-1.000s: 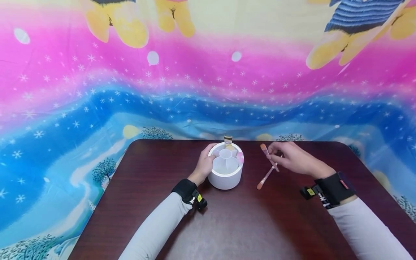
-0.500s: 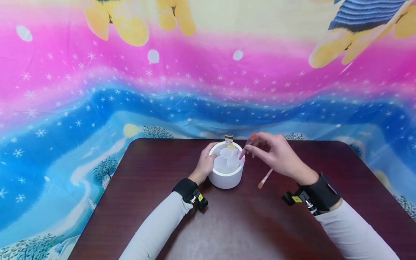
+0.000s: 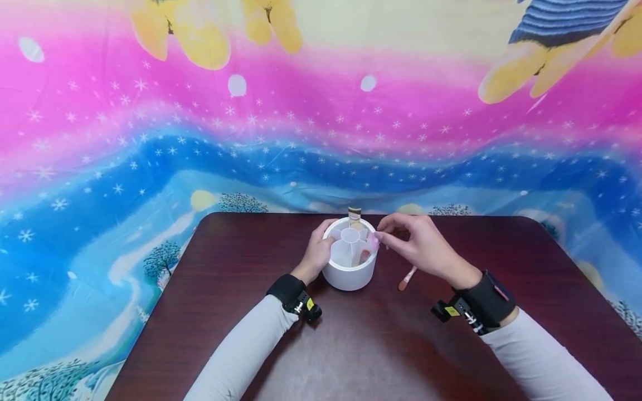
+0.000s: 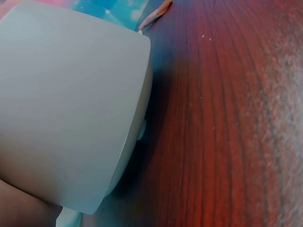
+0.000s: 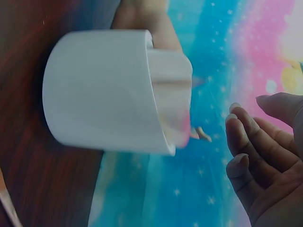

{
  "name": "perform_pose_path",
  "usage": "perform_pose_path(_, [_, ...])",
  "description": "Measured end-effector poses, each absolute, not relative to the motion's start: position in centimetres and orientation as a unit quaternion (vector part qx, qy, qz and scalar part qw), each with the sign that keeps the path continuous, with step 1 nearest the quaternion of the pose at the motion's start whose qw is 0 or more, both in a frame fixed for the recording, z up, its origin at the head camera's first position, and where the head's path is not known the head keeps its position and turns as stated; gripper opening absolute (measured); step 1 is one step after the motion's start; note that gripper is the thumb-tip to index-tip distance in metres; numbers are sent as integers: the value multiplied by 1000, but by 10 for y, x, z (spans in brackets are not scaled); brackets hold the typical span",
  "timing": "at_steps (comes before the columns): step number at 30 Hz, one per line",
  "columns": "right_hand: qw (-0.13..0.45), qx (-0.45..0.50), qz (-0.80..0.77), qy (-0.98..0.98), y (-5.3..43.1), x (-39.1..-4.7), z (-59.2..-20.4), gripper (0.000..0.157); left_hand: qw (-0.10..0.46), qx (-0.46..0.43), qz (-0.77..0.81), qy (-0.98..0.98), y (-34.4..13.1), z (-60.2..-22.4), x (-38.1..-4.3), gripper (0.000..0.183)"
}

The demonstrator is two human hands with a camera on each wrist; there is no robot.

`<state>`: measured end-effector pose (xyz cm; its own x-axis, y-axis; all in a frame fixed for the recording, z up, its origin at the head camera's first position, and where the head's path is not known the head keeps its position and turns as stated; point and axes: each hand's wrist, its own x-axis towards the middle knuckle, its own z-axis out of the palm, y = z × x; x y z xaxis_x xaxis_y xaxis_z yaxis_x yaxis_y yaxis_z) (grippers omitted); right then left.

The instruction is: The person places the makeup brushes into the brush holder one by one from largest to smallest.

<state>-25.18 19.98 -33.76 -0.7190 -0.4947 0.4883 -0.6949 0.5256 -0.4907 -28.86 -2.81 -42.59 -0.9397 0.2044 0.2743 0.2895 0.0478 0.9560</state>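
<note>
A round white organizer with compartments (image 3: 348, 278) stands on the table. My left hand (image 3: 315, 253) grips its left side, thumb over the rim; part of that hand (image 4: 23, 208) shows in the left wrist view. A makeup brush (image 3: 364, 255) lies in the front right compartment, its brown tip visible. Beside it at the right rim is something pink (image 3: 373, 241), and a gold-and-white piece (image 3: 354, 214) sticks up at the back. My right hand (image 3: 418, 242) is close beside the right rim. The right wrist view shows its fingers loosely bent, holding nothing.
Another makeup brush (image 3: 407, 279) lies on the dark wooden table (image 3: 241, 267), right of the organizer and partly hidden under the right hand. A colourful printed cloth (image 3: 321, 133) hangs behind the table's back edge.
My right hand has moved left, carrying a makeup brush from above the table to the organizer, and has let go of it there. The left hand keeps its grip.
</note>
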Motion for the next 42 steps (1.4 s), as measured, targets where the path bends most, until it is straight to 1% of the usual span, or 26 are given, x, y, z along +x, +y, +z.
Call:
perform_pose_path(4, [162, 320, 323, -876, 216, -255, -335, 9, 31, -167, -671, -722, -28, -430, -291, 40])
perform_pose_path(9, [148, 288, 279, -904, 241, -263, -345, 11, 29, -166, -667, -726, -28, -429, -290, 40])
perform_pose_path(12, [117, 287, 247, -918, 257, -268, -360, 13, 23, -163, -665, -729, -28, -424, -286, 41])
perform_pose_path(16, [49, 283, 195, -938, 272, -271, -383, 18, 20, -160, -663, -731, -28, -423, -286, 40])
perform_pose_path(21, [-22, 277, 122, -953, 277, -268, -409, 26, 24, -164, -664, -730, -28, -424, -286, 39])
perform_pose_path(22, [-30, 280, 111, -953, 277, -267, -412, 26, 25, -164, -664, -729, -27, -424, -287, 39])
perform_pose_path(24, [-43, 285, 100, -952, 275, -264, -418, 21, 26, -163, -664, -729, -27, -425, -287, 39])
perform_pose_path(27, [-46, 289, 81, -953, 271, -260, -423, 15, 25, -161, -664, -729, -27, -424, -287, 39])
perform_pose_path(32, [-60, 285, 58, -955, 263, -256, -426, 19, 19, -162, -666, -728, -28, -423, -286, 41])
perform_pose_path(36, [-56, 283, 36, -957, 260, -258, -428, 27, 17, -163, -667, -727, -28, -422, -286, 42])
perform_pose_path(40, [-51, 291, 23, -955, 257, -260, -429, 20, 19, -162, -666, -728, -28, -423, -287, 41])
perform_pose_path(42, [-57, 294, 23, -954, 256, -261, -429, 20, 20, -163, -665, -729, -28, -424, -287, 40])
